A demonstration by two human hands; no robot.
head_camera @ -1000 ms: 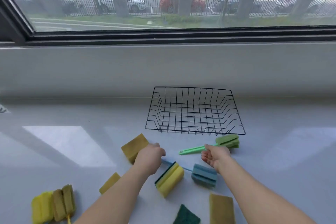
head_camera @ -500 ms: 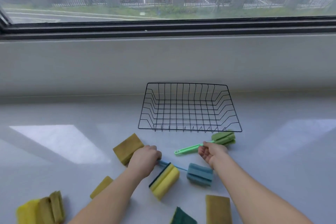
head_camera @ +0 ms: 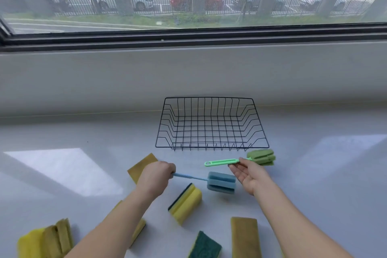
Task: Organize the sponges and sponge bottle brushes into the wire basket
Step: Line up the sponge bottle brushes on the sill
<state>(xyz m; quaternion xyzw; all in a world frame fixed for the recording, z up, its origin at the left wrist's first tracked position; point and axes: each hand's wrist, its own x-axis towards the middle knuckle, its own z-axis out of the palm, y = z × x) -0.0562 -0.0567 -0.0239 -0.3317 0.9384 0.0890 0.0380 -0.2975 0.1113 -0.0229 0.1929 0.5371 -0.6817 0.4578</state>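
An empty black wire basket (head_camera: 212,147) stands on the white counter near the wall. My left hand (head_camera: 156,178) grips the handle of a blue sponge bottle brush (head_camera: 221,182), lifted just above the counter with its head pointing right. My right hand (head_camera: 249,175) pinches the handle of a green sponge bottle brush (head_camera: 260,156), its head right of the hand, close to the basket's front right corner. Several sponges lie in front: a yellow one with a dark stripe (head_camera: 185,203), a tan one (head_camera: 140,165), another tan one (head_camera: 246,236), a dark green one (head_camera: 205,246).
A yellow sponge brush head (head_camera: 45,239) lies at the lower left. One more yellow sponge (head_camera: 139,229) is partly hidden under my left forearm. A low grey wall (head_camera: 188,77) under a window runs behind the basket. Bare counter stretches to the left and right.
Both hands closed on the brush handles and raised them off the counter. The blue brush head now sits higher, and the green brush moved slightly right toward the basket's corner.
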